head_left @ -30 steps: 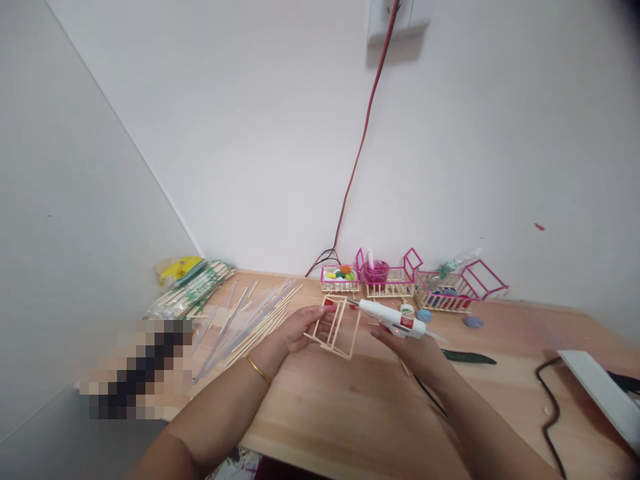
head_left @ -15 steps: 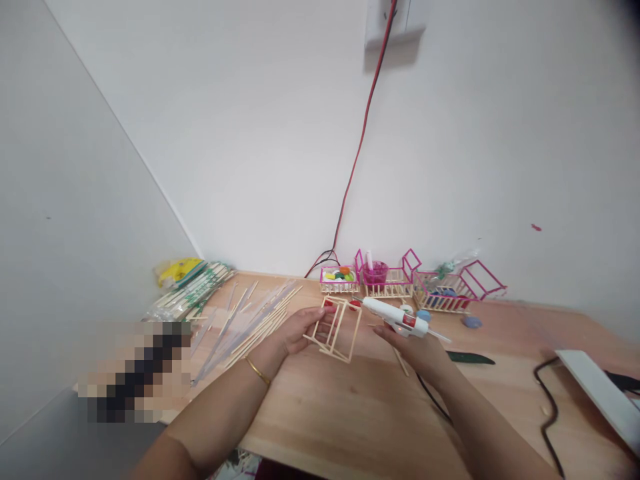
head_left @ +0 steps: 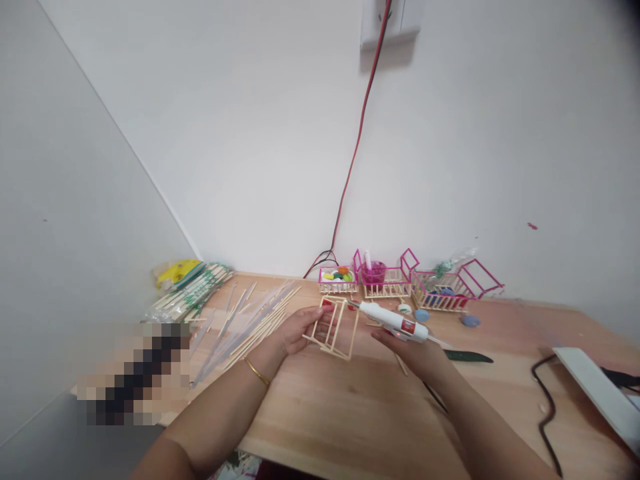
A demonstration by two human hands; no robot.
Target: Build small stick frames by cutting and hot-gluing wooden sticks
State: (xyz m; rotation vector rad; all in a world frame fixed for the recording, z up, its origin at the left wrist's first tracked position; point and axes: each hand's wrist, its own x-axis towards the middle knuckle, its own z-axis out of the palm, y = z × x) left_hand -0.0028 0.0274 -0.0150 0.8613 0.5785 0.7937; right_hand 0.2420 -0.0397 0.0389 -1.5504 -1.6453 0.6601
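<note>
Gripping stick frame (head_left: 339,325) in left fingers (head_left: 309,315), glue gun (head_left: 385,317) in right fingers (head_left: 385,339), open tabletop (head_left: 360,400) to near edge (head_left: 287,461)

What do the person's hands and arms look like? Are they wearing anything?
The left hand and right hand have no gloves, and no sleeves show. A thin gold-coloured bangle circles the left arm near the wrist. Nothing worn shows on the right arm.
</note>
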